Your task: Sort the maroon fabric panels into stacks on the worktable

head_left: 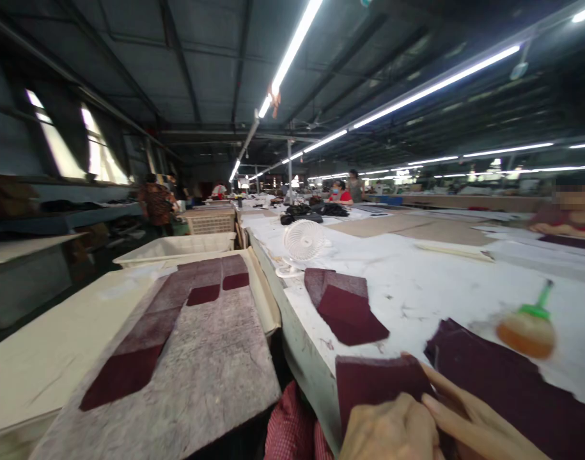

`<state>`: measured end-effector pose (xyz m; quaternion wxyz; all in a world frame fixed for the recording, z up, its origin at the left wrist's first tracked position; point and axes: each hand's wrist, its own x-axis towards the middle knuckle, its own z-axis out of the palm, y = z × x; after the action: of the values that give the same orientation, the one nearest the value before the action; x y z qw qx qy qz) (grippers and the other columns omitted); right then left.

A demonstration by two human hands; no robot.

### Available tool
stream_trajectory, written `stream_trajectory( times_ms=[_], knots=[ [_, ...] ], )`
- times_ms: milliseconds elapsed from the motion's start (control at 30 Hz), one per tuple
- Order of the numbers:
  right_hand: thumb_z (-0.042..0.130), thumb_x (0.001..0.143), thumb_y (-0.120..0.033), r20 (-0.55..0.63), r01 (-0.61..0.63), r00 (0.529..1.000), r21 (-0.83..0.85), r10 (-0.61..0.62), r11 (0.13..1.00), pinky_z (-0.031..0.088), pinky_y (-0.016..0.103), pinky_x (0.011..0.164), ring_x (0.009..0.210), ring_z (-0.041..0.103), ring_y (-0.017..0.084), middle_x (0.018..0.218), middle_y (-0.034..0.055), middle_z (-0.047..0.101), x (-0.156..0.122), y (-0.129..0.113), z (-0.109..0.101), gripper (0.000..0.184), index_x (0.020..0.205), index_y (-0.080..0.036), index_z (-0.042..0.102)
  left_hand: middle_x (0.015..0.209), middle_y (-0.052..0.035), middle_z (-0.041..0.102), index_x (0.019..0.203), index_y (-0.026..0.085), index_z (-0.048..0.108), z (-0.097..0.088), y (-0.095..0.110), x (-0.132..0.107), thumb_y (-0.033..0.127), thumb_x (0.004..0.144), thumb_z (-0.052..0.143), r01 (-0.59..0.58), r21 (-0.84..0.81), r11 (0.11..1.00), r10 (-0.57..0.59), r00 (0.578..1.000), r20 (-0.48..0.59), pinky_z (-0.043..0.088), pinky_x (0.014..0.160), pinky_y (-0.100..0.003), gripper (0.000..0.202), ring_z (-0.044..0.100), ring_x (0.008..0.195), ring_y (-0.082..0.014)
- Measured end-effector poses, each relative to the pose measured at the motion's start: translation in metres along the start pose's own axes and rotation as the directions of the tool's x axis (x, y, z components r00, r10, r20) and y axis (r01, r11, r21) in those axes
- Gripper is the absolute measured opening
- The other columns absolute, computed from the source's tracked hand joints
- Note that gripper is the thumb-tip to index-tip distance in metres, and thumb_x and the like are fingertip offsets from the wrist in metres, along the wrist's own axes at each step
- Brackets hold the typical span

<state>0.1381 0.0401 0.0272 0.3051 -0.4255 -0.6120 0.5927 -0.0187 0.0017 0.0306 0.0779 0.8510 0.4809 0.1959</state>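
A maroon fabric piece (378, 380) lies at the front edge of the white table, under both my hands. My left hand (392, 428) is closed, its knuckles up, over the near part of this piece. From the right comes my right hand (474, 415), thumb and forefinger closed at the piece's right edge; the fingertips are partly hidden. To the right rests a pile of dark maroon fabric (507, 383). Further back on the table are other maroon cut pieces (350, 310), one overlapping another.
On the left, a grey board (215, 364) carries a row of maroon pieces (129, 377). A white fan (303, 241) stands at the table's edge. A bottle with a green nozzle (527, 329) is at right. Co-workers (575, 217) are further off. A white bin (177, 246) stands behind the board.
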Motion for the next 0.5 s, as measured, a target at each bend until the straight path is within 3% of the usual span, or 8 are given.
stream_trajectory(
  times_ms=[100,200,267,367,433,500],
  knots=[
    [0.064,0.076,-0.046,-0.114,-0.033,0.993,0.026,0.036,0.999,0.040,0.034,0.100,0.127,0.041,0.024,0.135,0.0092,0.049,-0.012,-0.008,0.002,0.078,0.142,-0.023,0.031,0.076,-0.0065,0.062,0.082,0.016,0.054,0.003,0.004,-0.013,0.010,0.077,0.043,-0.118,-0.091,0.989,0.111,0.991,-0.072,0.035,0.051,-0.029,0.014,0.057,0.063,-0.0165],
    [0.070,0.067,-0.044,-0.138,-0.066,0.989,-0.064,0.057,0.996,0.034,0.039,0.104,0.130,0.036,0.027,0.131,0.0129,0.051,-0.019,-0.020,0.002,0.087,0.142,-0.018,0.032,0.071,-0.0034,0.060,0.076,0.019,0.051,0.001,0.005,-0.024,0.015,0.080,0.047,-0.186,-0.256,0.949,0.158,0.979,-0.127,0.040,0.054,-0.027,0.007,0.057,0.063,-0.0157],
    [0.069,0.066,-0.042,-0.139,-0.082,0.988,-0.094,0.069,0.992,0.033,0.040,0.104,0.128,0.038,0.027,0.127,0.0140,0.053,-0.025,-0.026,-0.001,0.087,0.141,-0.016,0.033,0.076,-0.0029,0.061,0.078,0.020,0.051,-0.004,0.004,-0.027,0.020,0.083,0.049,-0.164,-0.350,0.922,0.098,0.975,-0.200,0.045,0.063,-0.026,0.005,0.058,0.072,-0.0163],
    [0.067,0.065,-0.036,-0.152,-0.137,0.981,-0.116,0.119,0.984,0.033,0.040,0.102,0.125,0.041,0.027,0.129,0.0149,0.049,-0.036,-0.026,-0.007,0.086,0.140,-0.014,0.033,0.102,-0.0086,0.061,0.102,0.019,0.054,-0.012,-0.002,-0.020,0.026,0.087,0.046,-0.070,-0.344,0.937,-0.057,0.937,-0.345,0.045,0.085,-0.034,0.018,0.055,0.098,-0.0217],
    [0.068,0.063,-0.033,-0.157,-0.171,0.976,-0.143,0.149,0.975,0.035,0.040,0.099,0.121,0.043,0.027,0.126,0.0147,0.049,-0.044,-0.021,-0.012,0.085,0.139,-0.015,0.034,0.113,-0.0113,0.058,0.116,0.017,0.052,-0.012,-0.006,-0.007,0.028,0.089,0.045,-0.029,-0.306,0.951,-0.073,0.946,-0.317,0.041,0.093,-0.041,0.030,0.051,0.106,-0.0250],
    [0.068,0.061,-0.029,-0.159,-0.165,0.978,-0.177,0.137,0.970,0.038,0.039,0.094,0.114,0.047,0.026,0.120,0.0134,0.051,-0.049,-0.013,-0.017,0.084,0.137,-0.014,0.036,0.106,-0.0094,0.062,0.116,0.017,0.055,-0.005,-0.005,0.009,0.028,0.088,0.046,-0.009,-0.332,0.943,-0.044,0.988,-0.151,0.042,0.090,-0.042,0.031,0.053,0.101,-0.0248]
  ],
)
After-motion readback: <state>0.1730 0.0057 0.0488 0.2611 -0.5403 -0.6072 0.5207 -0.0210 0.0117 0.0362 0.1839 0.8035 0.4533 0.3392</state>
